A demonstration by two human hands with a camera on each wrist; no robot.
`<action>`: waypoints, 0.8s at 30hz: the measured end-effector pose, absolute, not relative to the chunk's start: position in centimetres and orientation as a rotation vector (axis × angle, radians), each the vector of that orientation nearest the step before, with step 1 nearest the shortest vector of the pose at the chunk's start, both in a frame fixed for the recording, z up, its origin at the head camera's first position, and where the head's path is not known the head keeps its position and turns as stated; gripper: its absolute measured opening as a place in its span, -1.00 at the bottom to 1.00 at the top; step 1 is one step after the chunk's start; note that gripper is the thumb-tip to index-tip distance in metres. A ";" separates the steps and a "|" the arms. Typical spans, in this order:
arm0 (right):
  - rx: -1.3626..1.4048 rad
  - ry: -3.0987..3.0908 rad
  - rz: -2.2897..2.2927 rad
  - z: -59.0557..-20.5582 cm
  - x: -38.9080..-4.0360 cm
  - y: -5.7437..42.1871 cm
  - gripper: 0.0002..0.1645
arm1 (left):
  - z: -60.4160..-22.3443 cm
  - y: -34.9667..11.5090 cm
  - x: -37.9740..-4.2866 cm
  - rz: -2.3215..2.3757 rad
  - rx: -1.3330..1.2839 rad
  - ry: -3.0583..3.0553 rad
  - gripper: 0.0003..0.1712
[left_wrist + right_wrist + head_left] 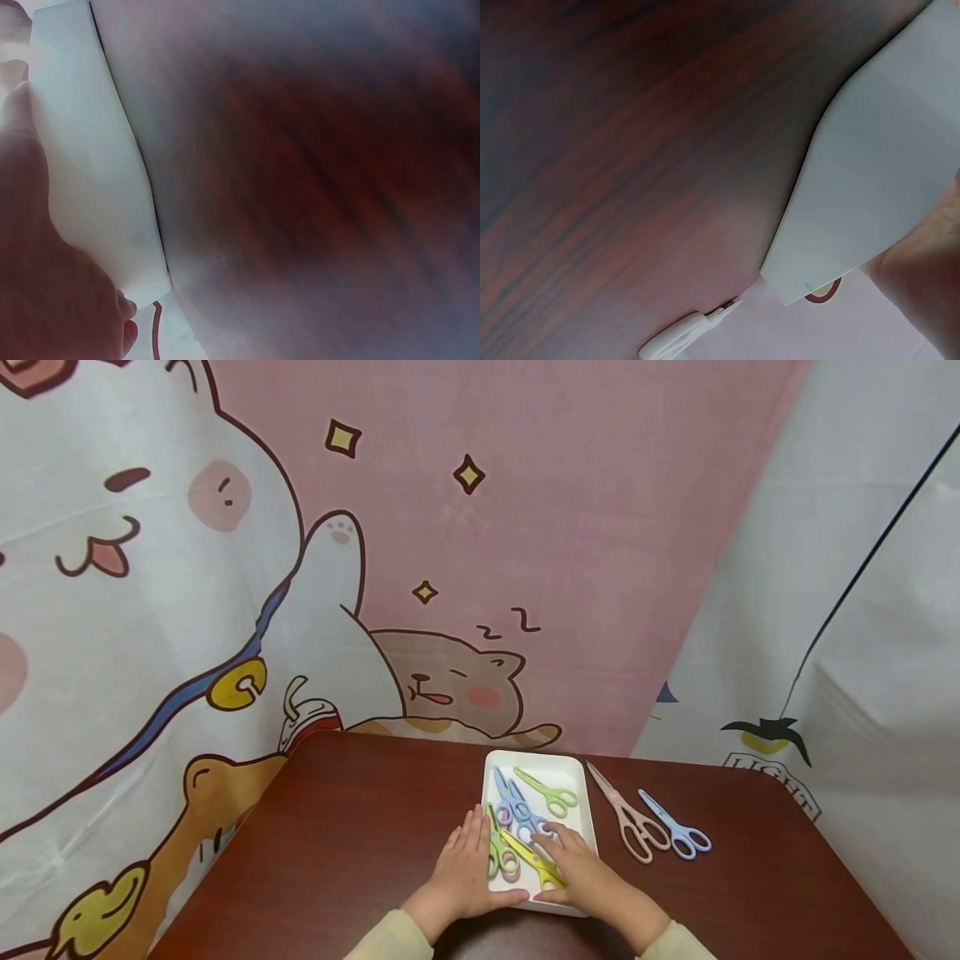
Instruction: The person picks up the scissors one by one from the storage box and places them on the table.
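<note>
A white tray (570, 767) lies on the table and holds several small scissors. Among them are green scissors (555, 795) at the back, blue scissors (517, 791) near the middle, another green pair (493, 842) at the left and yellow scissors (531, 857) at the front. My left hand (463, 870) rests along the tray's left side, fingers straight, thumb across the front corner. In the left wrist view it lies against the tray wall (94, 150). Over the tray's front right is my right hand (592, 878), its fingers spread above the scissors; whether they touch them is unclear.
Pink-handled scissors (633, 825) and blue scissors (672, 828) lie on the table right of the tray. The dark brown table (360, 827) meets a printed cartoon cloth (585, 568) at its back edge.
</note>
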State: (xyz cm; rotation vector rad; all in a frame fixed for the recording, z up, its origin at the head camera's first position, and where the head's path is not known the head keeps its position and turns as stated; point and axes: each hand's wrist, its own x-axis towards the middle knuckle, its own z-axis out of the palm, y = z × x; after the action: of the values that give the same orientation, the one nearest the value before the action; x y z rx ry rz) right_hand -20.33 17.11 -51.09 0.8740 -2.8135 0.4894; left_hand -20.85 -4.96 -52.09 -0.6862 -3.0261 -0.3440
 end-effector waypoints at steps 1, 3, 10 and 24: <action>0.874 -2.821 0.493 -51.1 -20.4 17.1 -0.04 | -51.9 -5.0 -20.8 -0.338 -0.684 -3.031 0.47; 0.869 -2.834 0.500 -51.0 -20.4 17.0 -0.08 | -51.7 -4.9 -20.8 -0.326 -0.677 -3.044 0.46; 0.898 -2.860 0.460 -50.6 -20.5 17.2 -0.27 | -51.6 -5.0 -20.8 -0.321 -0.663 -3.047 0.47; 0.913 -2.913 0.434 -50.2 -20.0 17.3 -0.35 | -51.4 -4.9 -20.6 -0.337 -0.665 -3.040 0.46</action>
State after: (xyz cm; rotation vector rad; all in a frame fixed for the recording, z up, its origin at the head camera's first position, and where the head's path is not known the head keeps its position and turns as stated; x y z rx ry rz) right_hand -20.05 17.34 -50.22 0.9131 -2.9126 0.4337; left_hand -20.57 -4.95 -51.43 -0.6648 -3.0397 -0.3372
